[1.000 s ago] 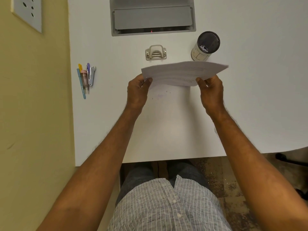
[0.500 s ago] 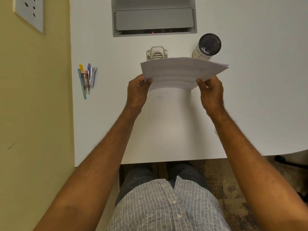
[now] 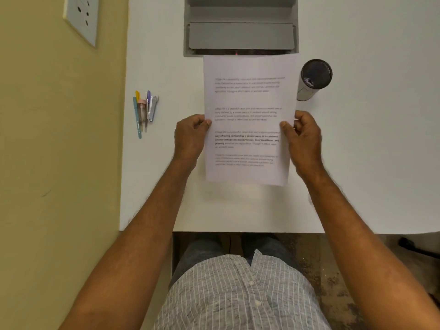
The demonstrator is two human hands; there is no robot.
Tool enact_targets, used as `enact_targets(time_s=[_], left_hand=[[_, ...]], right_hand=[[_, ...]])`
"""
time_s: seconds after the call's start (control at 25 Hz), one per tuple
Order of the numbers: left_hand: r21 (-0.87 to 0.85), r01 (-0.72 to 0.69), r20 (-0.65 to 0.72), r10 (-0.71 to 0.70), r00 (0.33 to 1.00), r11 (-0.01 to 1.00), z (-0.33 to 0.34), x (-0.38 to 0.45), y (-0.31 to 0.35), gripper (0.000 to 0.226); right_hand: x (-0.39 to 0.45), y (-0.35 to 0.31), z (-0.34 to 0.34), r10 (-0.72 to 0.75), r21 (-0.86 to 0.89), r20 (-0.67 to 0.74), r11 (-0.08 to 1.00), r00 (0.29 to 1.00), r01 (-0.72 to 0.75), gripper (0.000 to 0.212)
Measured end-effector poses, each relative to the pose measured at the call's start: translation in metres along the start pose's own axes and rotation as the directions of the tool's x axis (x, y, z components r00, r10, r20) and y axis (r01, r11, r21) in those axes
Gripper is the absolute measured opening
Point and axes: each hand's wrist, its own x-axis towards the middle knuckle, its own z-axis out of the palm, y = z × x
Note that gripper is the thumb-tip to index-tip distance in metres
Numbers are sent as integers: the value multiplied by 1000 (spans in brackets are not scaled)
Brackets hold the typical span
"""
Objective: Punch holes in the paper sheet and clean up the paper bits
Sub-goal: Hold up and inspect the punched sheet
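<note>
White desk [image 3: 357,163]: left hand [image 3: 189,136] and right hand [image 3: 304,139] pinch one paper sheet [image 3: 247,101].

Printed text on the paper sheet [image 3: 247,120] blurred, unreadable (grey tray [image 3: 240,32] cropped at top edge)

Your hands hold the sheet [image 3: 247,120] over the middle of the desk [image 3: 369,151], left hand [image 3: 190,136] on its left edge, right hand [image 3: 304,139] on its right edge, thumbs on top. The sheet's far edge reaches the tray [image 3: 240,27] set at the desk's far edge. The cup [image 3: 313,79] stands upright just right of the sheet's far right corner, behind your right hand. The pens [image 3: 144,111] lie in a bunch near the desk's left edge, well left of your left hand. The socket [image 3: 81,19] sits on the wall [image 3: 59,139] along the desk's left edge, toward the far corner.
</note>
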Motion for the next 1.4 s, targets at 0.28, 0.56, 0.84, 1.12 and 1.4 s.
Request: enact_targets(time_s=[0.28, 0.56, 0.84, 1.12, 1.4], left_hand=[[0, 217, -151, -214, 965, 976, -58, -25, -71, 16], [73, 335, -253, -307, 917, 940, -105, -24, -129, 24], [110, 347, -227, -316, 921, 931, -107, -16, -145, 24], [194, 306, -252, -254, 934, 932, -109, -6, -161, 21], [366, 191, -251, -101, 963, 911, -110, 1, -163, 20]], right_hand=[[-55, 35, 85, 179, 10, 103, 983, 978, -181, 21], [-109, 68, 150, 229, -87, 238, 973, 944, -215, 19], [-117, 89, 167, 213, -271, 207, 950, 955, -154, 33], [-106, 95, 167, 192, -217, 163, 964, 968, -155, 35], [-96, 103, 172, 144, -280, 171, 956, 975, -92, 28]])
